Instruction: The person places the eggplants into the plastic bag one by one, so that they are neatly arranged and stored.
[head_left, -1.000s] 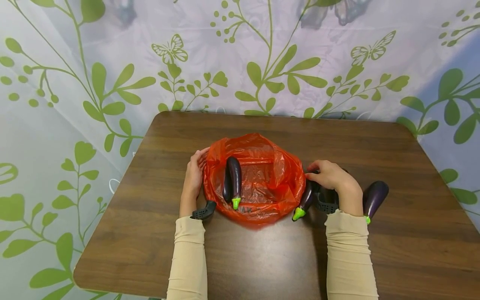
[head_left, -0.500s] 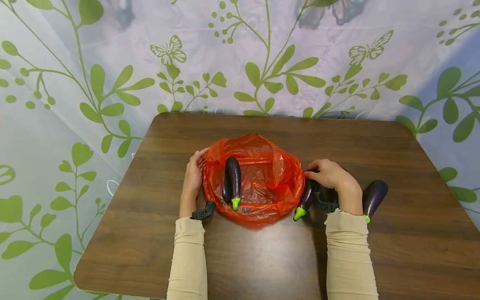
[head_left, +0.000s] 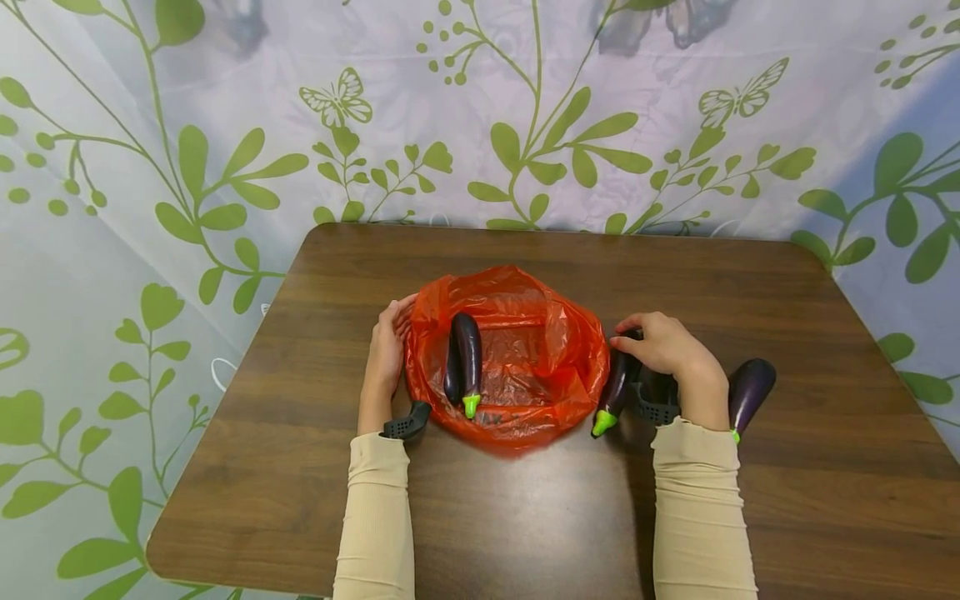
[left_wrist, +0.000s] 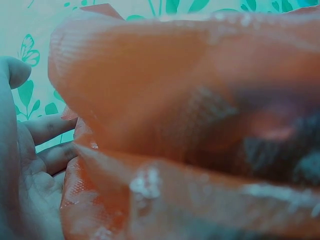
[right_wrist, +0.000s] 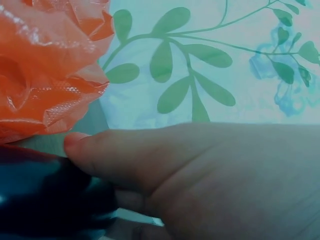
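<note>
A red plastic bag stands with its mouth spread wide on the wooden table. Inside, at its left, lie two dark purple eggplants side by side; one mostly hides the other. My left hand rests along the bag's left side, fingers extended and thumb apart in the left wrist view. Just right of the bag, my right hand grips the upper end of another eggplant, whose green stem end points toward me. In the right wrist view the thumb lies over this eggplant, fingers partly hidden.
Right of my right wrist lies a further eggplant. A dark shape beneath that wrist is too hidden to identify. The brown table meets a leaf-patterned curtain at its back edge. Black wrist cameras sit on both wrists.
My right hand has shifted slightly right and away from the bag, and the eggplant in its grip has moved slightly with it. The left hand and the bag look unchanged.
</note>
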